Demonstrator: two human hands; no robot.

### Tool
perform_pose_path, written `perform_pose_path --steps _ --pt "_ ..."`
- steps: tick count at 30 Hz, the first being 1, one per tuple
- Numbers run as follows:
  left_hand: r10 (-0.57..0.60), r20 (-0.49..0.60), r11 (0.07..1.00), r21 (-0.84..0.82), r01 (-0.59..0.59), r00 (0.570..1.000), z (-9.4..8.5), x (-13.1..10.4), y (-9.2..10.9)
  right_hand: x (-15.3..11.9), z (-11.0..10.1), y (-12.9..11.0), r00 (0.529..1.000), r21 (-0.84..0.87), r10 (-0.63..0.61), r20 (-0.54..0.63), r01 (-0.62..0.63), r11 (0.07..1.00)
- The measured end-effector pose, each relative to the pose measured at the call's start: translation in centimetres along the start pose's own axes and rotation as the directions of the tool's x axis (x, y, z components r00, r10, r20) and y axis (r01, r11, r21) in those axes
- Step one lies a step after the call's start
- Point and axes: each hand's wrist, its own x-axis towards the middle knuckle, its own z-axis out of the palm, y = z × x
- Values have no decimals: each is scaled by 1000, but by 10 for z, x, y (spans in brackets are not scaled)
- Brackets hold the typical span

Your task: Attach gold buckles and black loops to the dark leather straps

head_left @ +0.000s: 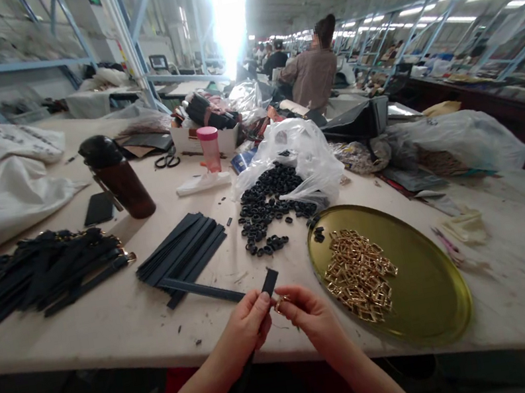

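Note:
Near the table's front edge, my left hand (251, 319) is closed around a black strap (270, 282), whose short end sticks up past the thumb. My right hand (309, 313) pinches a small gold buckle (282, 300) close beside that strap end. To the left lies a stack of flat black straps (186, 253), one of them reaching toward my left hand. Ahead is a heap of small black loops (267, 199), partly inside a clear plastic bag (307, 148). On my right, many gold buckles (361, 274) are piled on a round gold tray (422, 277).
Finished-looking straps with gold fittings (48, 272) lie at far left. Behind them stand a dark brown bottle (118, 177) and a phone (98, 208). Farther back are scissors (167, 161), a pink-lidded cup (209, 148) and a filled box (205, 140). A person (315, 73) sits beyond the table.

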Motion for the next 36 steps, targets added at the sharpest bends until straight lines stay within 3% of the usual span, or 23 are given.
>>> perform_pose_path --steps 4,8,13,19,22,26,30,36 --pt "57 18 959 276 -59 998 -8 -1 -13 0 4 1 984 274 118 -132 -78 958" --pt "106 49 889 443 -117 993 -15 -4 -16 2 4 6 964 542 256 -77 -175 822" --pt "93 109 859 494 -135 990 -18 -6 -9 1 1 6 937 639 344 -63 -227 735" --pt "104 199 812 549 -199 974 -20 -4 -9 -8 8 15 920 685 390 47 -314 657" --pt "147 216 769 589 -249 965 -19 -3 -9 -12 14 20 936 592 353 4 -287 754" --pt "192 198 792 547 -271 961 -13 -4 -6 -15 19 19 984 248 82 -158 -41 968" --pt "143 168 856 474 -207 975 -10 -5 -4 -17 18 16 971 43 -42 -235 54 998" --pt "-14 153 945 326 -37 988 -9 -4 -6 -18 16 20 978 -73 -54 -202 40 997"
